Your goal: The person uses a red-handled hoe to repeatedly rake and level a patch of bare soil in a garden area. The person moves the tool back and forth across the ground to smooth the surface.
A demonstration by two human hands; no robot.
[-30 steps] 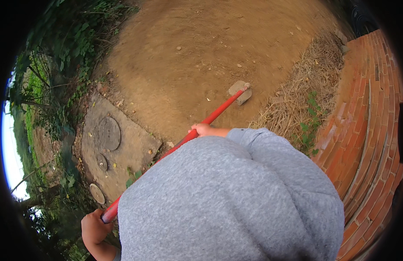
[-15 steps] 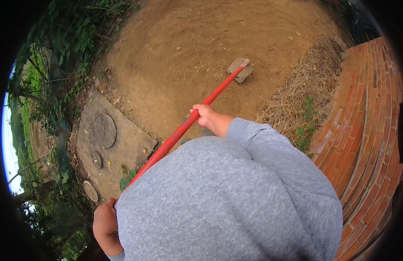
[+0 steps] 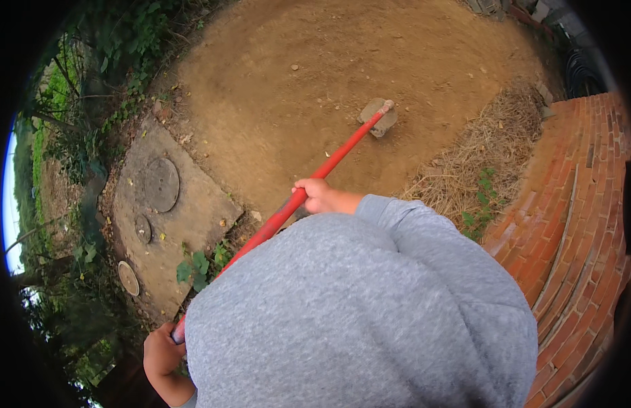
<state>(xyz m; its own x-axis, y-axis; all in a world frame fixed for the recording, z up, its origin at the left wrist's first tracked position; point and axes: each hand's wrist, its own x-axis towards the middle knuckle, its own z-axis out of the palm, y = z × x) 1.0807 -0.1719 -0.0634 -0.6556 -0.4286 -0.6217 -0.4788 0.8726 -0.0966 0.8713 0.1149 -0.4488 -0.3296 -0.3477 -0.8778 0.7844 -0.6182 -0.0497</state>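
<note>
A long red-handled hoe [image 3: 341, 152] slants across my front, from low left to the upper middle. Its dirt-coated head [image 3: 378, 118] is down at the bare brown soil [image 3: 281, 102]; whether the edge bites in, I cannot tell. Around the middle of the handle, my right hand [image 3: 318, 196] is closed. At the near end, beside my grey sweatshirt, my left hand [image 3: 161, 351] is wrapped round the handle, its fingers partly hidden. The sweatshirt covers part of the handle between the two hands.
Left lies a concrete slab [image 3: 186, 194] with round covers [image 3: 162, 185], bordered by green bushes [image 3: 128, 64]. Dry straw [image 3: 495, 139] and a red brick wall [image 3: 567, 211] are on the right. A dark coiled hose [image 3: 584, 71] sits at the far right.
My left hand has dropped slightly, and the handle's near end now shows beside it. The hoe's head sits a little lower in the picture, while the whole view has shifted slightly.
</note>
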